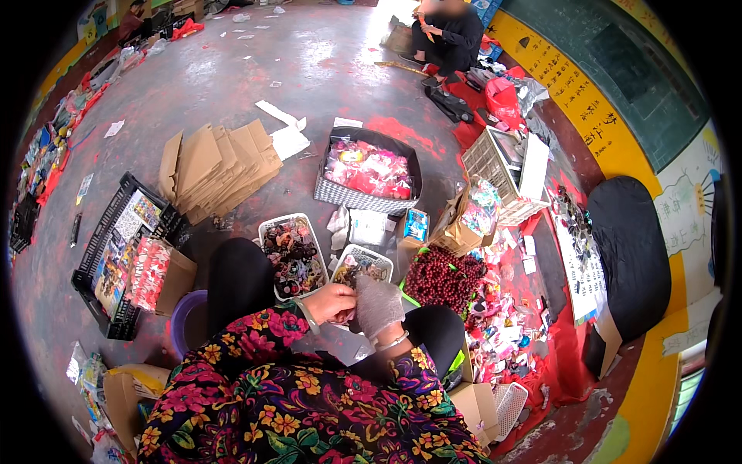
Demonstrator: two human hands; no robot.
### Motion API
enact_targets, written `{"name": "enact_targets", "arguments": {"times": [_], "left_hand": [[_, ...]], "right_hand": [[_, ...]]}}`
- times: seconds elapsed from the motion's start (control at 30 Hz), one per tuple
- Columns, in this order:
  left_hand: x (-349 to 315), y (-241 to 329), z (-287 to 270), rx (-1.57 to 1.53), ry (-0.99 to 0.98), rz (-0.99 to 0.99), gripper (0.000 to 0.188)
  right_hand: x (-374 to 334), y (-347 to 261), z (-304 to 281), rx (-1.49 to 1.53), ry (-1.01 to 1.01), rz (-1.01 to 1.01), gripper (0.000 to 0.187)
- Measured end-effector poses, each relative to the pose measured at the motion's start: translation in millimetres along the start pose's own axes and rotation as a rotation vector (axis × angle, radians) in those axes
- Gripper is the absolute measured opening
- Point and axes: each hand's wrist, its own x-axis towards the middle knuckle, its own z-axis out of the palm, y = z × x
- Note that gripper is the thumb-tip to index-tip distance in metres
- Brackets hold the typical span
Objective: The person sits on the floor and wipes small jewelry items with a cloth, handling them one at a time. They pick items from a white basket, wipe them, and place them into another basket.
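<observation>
My left hand point(331, 303) is closed, its fingertips pinched at the edge of a cloudy, see-through plastic bag point(379, 300). Something small and dark shows at those fingertips, too small to name. The bag lies over my right hand point(389, 334) and hides its fingers; whether that hand is inside or behind it, I cannot tell. Both hands are above my lap. Just beyond them stands a small white basket point(389, 267) of small mixed pieces. A larger white basket point(263, 230), full of dark and pinkish hair ties or similar accessories, is to its left.
Dark red beads point(444, 280) fill a green-rimmed container on the right. Ahead is a checked basket point(363, 203) of pink packets. Flattened cardboard point(220, 170), a black crate point(127, 193) and a purple basin point(182, 329) lie leftward. Another person point(448, 35) sits far off.
</observation>
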Motion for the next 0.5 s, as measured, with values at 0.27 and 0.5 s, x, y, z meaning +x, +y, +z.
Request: {"name": "enact_targets", "arguments": {"times": [0.27, 0.5], "left_hand": [[4, -4, 0, 0.023, 0.009, -0.016, 0.017], [1, 1, 2, 0.241, -0.091, 0.064, 0.015]], "right_hand": [[-5, 3, 9, -0.013, 0.066, 0.100, 0.028], [-6, 13, 15, -0.052, 0.005, 0.130, 0.043]]}}
